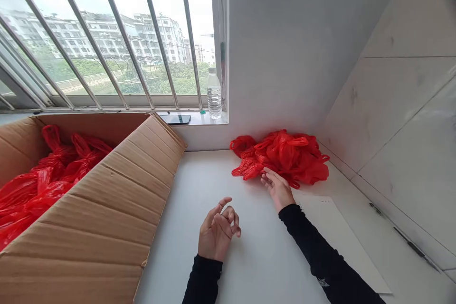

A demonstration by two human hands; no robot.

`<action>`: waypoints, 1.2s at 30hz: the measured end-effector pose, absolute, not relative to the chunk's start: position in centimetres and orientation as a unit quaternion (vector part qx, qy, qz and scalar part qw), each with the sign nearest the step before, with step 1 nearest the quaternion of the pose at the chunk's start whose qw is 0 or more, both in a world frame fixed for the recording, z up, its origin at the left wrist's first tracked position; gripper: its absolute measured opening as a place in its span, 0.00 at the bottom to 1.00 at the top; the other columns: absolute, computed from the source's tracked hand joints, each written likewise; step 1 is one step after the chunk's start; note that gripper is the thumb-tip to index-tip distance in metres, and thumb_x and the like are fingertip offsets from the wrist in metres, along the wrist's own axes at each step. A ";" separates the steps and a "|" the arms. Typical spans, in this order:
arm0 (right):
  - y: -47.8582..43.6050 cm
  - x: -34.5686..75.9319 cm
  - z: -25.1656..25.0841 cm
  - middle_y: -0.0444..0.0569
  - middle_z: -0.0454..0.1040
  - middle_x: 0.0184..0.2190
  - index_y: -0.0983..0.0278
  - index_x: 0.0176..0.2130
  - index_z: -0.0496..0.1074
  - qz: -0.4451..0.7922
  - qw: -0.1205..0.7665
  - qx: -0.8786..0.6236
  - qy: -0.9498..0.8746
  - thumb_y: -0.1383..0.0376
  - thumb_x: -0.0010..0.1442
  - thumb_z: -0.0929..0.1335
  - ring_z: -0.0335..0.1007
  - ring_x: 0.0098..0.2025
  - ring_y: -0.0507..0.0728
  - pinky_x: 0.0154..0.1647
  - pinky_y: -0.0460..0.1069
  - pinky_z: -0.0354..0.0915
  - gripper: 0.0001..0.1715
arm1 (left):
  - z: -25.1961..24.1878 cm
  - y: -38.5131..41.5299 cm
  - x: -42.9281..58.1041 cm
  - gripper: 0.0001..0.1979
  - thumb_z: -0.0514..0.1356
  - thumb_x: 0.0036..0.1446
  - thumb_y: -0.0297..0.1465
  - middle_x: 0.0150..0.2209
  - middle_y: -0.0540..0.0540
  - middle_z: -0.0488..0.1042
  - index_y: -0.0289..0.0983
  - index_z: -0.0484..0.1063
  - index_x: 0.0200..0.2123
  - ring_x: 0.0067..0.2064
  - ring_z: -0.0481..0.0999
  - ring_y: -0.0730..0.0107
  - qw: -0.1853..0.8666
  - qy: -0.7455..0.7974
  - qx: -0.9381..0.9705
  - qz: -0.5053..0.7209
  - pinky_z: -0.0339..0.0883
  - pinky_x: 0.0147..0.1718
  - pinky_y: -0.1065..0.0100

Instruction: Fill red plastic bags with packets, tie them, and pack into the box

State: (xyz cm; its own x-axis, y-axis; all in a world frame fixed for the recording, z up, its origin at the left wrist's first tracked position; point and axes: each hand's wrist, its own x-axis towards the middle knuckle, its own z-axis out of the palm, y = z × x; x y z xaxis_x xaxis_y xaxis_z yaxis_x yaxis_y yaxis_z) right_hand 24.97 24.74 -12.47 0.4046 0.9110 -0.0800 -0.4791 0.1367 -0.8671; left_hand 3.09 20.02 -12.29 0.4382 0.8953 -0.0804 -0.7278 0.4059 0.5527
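Observation:
My right hand (277, 188) reaches forward over the white table (221, 185), fingers stretched out, its fingertips at the near edge of a heap of red plastic bags (285, 156) against the wall. It holds nothing. My left hand (218, 233) hovers nearer to me above the table, fingers loosely curled and apart, with nothing in them. Both arms wear black sleeves.
A large open cardboard box (117, 209) on the left holds more red plastic bags (46, 175). On the window sill stand a water bottle (214, 94) and a phone (175, 118). A white sheet (338, 237) lies on the table at right, by the tiled wall.

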 end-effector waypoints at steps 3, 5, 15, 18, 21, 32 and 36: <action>21.6 23.8 -10.9 0.46 0.76 0.47 0.60 0.45 0.78 0.499 0.721 -0.399 -0.268 0.61 0.53 0.74 0.72 0.49 0.54 0.59 0.51 0.65 0.18 | -12.3 19.9 3.7 0.19 0.53 0.66 0.35 0.38 0.38 0.76 0.31 0.70 0.54 0.39 0.77 0.59 0.840 0.200 0.224 0.452 0.76 0.32 0.59; 19.2 23.0 -10.2 0.45 0.77 0.47 0.60 0.45 0.78 0.520 0.708 -0.381 -0.289 0.59 0.55 0.74 0.72 0.48 0.54 0.57 0.50 0.66 0.17 | -12.2 19.4 4.3 0.23 0.53 0.66 0.39 0.47 0.32 0.76 0.30 0.68 0.57 0.46 0.78 0.53 0.862 0.208 0.223 0.405 0.76 0.38 0.56; 15.0 23.3 -12.6 0.39 0.69 0.27 0.53 0.57 0.64 0.594 0.625 -0.391 -0.323 0.51 0.65 0.67 0.66 0.31 0.52 0.33 0.47 0.67 0.23 | -12.5 18.0 5.1 0.16 0.63 0.59 0.32 0.47 0.39 0.80 0.35 0.74 0.50 0.45 0.80 0.58 0.789 0.287 0.270 0.472 0.74 0.40 0.62; 14.9 23.6 -13.2 0.39 0.67 0.25 0.56 0.59 0.62 0.600 0.593 -0.414 -0.342 0.47 0.67 0.63 0.64 0.27 0.52 0.27 0.47 0.65 0.26 | -12.3 17.7 5.1 0.20 0.67 0.51 0.28 0.44 0.41 0.81 0.37 0.75 0.49 0.47 0.79 0.55 0.780 0.278 0.294 0.478 0.73 0.42 0.64; 15.0 24.0 -13.6 0.40 0.70 0.27 0.59 0.52 0.67 0.582 0.582 -0.432 -0.370 0.49 0.63 0.68 0.64 0.26 0.52 0.26 0.48 0.65 0.23 | -11.8 17.5 5.3 0.22 0.67 0.54 0.34 0.46 0.39 0.80 0.36 0.74 0.51 0.50 0.78 0.49 0.786 0.248 0.322 0.466 0.72 0.47 0.59; 14.7 24.9 -13.3 0.46 0.75 0.47 0.52 0.54 0.65 0.540 0.597 -0.469 -0.364 0.47 0.66 0.64 0.72 0.47 0.58 0.51 0.55 0.67 0.22 | -12.8 18.2 5.4 0.25 0.69 0.49 0.29 0.47 0.39 0.80 0.38 0.74 0.52 0.45 0.80 0.51 0.770 0.271 0.392 0.424 0.70 0.43 0.60; 14.5 24.6 -12.8 0.49 0.76 0.49 0.54 0.58 0.66 0.617 0.568 -0.437 -0.326 0.47 0.65 0.65 0.72 0.50 0.61 0.53 0.56 0.67 0.26 | -12.6 18.0 5.5 0.31 0.69 0.47 0.28 0.50 0.40 0.79 0.39 0.72 0.56 0.50 0.77 0.48 0.772 0.263 0.400 0.418 0.68 0.47 0.59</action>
State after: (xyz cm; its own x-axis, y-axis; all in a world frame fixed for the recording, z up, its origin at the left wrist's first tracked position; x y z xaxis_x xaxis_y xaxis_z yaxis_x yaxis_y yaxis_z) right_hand 24.58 14.47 -12.79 0.0264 0.9854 -0.1680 -0.4149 -0.1421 -0.8987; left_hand 5.49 18.00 -12.59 0.5118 0.8561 -0.0714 -0.4345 0.3296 0.8382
